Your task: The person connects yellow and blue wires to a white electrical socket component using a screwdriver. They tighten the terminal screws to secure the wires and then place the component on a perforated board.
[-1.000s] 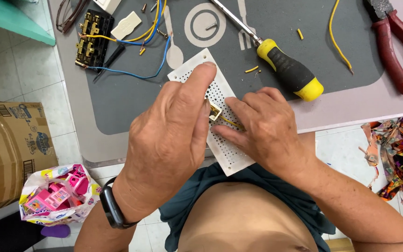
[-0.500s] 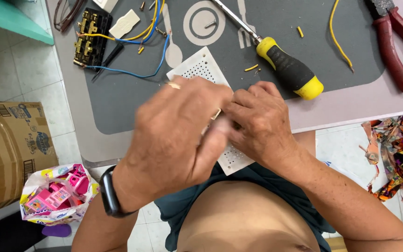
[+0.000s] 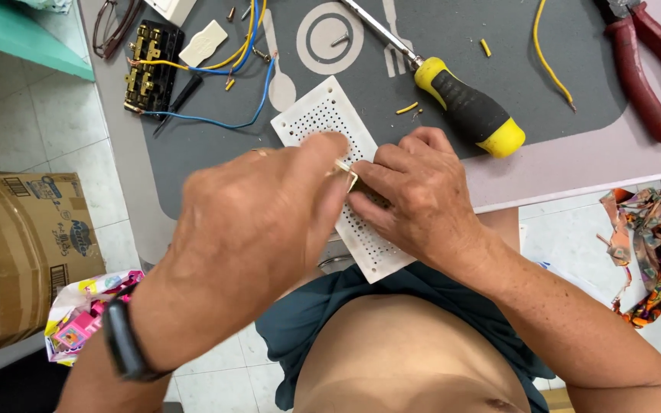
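While the white perforated board [image 3: 323,122] overhangs the table's near edge, a small brass part [image 3: 343,170] is now pinched between left hand [image 3: 258,222] and right hand [image 3: 415,195], lifted off the holes.

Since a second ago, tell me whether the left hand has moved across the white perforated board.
Yes. The left hand has slid toward the person, off the board's far end, judged against the screwdriver.
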